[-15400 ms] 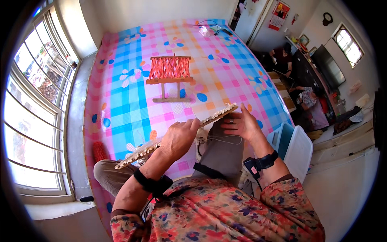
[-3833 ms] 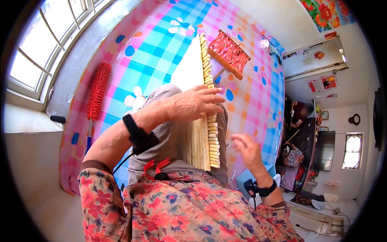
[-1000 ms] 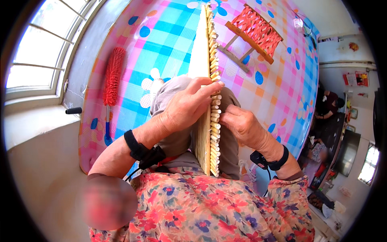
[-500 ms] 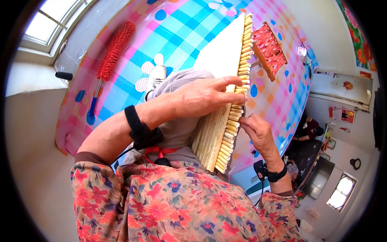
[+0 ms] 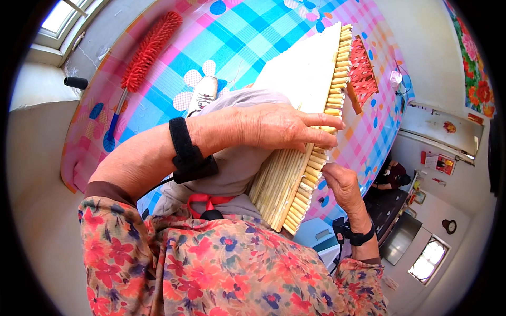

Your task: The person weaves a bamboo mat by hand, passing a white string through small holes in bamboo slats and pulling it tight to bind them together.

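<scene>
A flat mat of pale plant stalks (image 5: 276, 181) rests tilted across my lap, brightly lit at its far part. Along its right side runs a row of yellowish cut stalk ends (image 5: 337, 95). My left hand (image 5: 274, 126) lies over the mat, its fingers reaching across this row and gripping the edge. My right hand (image 5: 342, 184) is just right of the edge, thumb and fingers pinched together close to the stalk ends. Whatever is in that pinch is hidden or too small to make out.
A red fluffy duster (image 5: 150, 52) with a blue handle lies at the left on the checked floor covering (image 5: 237, 42). Beyond the mat stands a stool with a red woven seat (image 5: 363, 68). A light-blue container (image 5: 319, 234) is near my right arm. Another person (image 5: 392, 175) is far right.
Both hands and the mat sit slightly further right and lower in the view. My right hand has come closer to the stalk ends, and my left fingers still lie across the edge.
</scene>
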`<state>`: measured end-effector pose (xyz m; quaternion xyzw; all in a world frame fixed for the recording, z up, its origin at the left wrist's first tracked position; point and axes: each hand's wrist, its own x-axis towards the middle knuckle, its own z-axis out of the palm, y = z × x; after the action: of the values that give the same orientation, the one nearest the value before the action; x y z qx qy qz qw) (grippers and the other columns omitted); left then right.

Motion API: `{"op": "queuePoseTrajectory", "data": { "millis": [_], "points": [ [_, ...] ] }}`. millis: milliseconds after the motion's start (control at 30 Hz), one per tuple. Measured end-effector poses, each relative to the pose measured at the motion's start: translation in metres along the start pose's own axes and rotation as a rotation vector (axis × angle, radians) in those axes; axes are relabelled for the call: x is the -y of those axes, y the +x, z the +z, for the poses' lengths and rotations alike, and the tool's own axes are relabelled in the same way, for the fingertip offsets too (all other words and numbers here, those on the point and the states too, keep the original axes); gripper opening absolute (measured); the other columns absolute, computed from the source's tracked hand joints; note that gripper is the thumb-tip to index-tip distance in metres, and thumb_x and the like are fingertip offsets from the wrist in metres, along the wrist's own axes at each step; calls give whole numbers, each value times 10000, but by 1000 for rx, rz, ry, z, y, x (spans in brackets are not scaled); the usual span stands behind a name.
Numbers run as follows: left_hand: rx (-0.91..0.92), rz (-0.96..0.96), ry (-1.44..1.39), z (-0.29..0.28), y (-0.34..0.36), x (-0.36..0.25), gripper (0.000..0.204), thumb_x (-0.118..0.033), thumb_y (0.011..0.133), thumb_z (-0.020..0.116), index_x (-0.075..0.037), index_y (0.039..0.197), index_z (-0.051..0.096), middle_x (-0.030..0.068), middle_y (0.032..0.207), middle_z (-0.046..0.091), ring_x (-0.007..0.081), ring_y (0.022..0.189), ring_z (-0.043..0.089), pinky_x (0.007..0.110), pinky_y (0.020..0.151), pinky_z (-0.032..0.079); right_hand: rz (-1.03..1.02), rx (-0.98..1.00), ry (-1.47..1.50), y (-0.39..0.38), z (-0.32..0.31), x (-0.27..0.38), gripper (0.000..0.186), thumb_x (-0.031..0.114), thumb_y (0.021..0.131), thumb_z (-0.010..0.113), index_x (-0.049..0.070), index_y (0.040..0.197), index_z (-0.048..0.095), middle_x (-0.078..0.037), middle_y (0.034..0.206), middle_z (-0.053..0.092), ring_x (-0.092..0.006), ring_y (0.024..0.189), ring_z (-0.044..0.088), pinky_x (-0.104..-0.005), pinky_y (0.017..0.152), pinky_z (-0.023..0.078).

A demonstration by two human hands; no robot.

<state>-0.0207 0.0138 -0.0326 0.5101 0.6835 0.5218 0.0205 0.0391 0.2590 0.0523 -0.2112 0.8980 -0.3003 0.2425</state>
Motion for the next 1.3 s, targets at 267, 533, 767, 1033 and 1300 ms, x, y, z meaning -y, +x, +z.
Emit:
{"op": "queuePoseTrajectory", "data": {
  "millis": [267,533,767,1033,1300],
  "points": [
    [59,31,-6,-14,5,2,493,-70,785,628,-153,1243,463,67,1457,325,312,1010,617,376,749,561,-5,19,-42,-1,0,0,196,-10,827,599,11,1016,643,-110,753,627,-198,621,610,-282,550,471],
    [105,13,43,-23,9,0,493,-119,793,631,-241,1239,459,16,1444,345,286,920,645,354,684,561,-25,-3,-27,-1,2,2,204,-28,813,605,6,1010,645,-92,695,579,-193,574,577,-281,523,457],
    [95,20,36,-22,9,1,467,-125,804,619,-235,1228,458,5,1438,351,282,871,655,357,644,561,-1,-3,-33,-3,4,1,212,-58,800,601,4,998,642,-97,697,566,-212,572,571,-290,517,450],
    [109,29,53,-23,11,0,450,-118,808,613,-235,1213,458,-2,1438,349,281,872,655,349,634,561,13,-10,-16,-2,6,0,202,-72,778,618,6,964,633,-98,705,563,-225,598,584,-296,530,456],
    [52,75,21,-17,10,5,443,-100,800,610,-212,1205,469,38,1434,354,281,968,635,339,664,569,-4,-27,-37,-1,9,-3,192,-73,764,623,6,938,624,-99,713,574,-249,630,604,-308,548,469]
  ]
}}
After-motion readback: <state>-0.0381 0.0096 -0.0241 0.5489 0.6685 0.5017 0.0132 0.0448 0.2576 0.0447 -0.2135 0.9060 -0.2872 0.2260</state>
